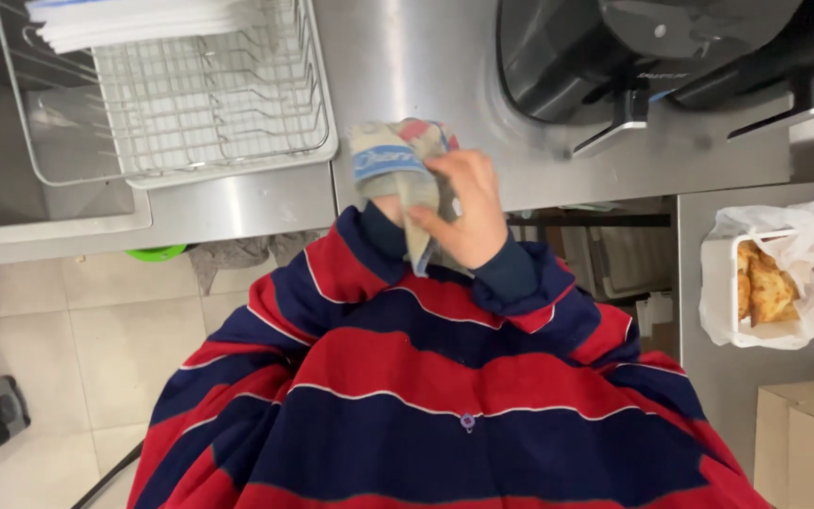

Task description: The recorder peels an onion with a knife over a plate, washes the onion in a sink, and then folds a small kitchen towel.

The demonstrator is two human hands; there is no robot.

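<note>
Left of the bench's front edge sits a wire dish rack [209,94]. At that edge the left hand [390,209] is hidden inside a cloth mitt [398,165]; its grip cannot be told. The right hand [468,212] pinches the cuff; pulling evenly would seat it snugly.

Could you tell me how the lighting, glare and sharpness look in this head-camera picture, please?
In the head view, lighting is even and bright; the steel counter shows soft streaky glare; the cloth and right hand wrapped around it are slightly motion-blurred; the dish rack and striped shirt stay fairly sharp; the wide lens bows the counter's edges; the left hand is hidden inside the cloth.
</note>
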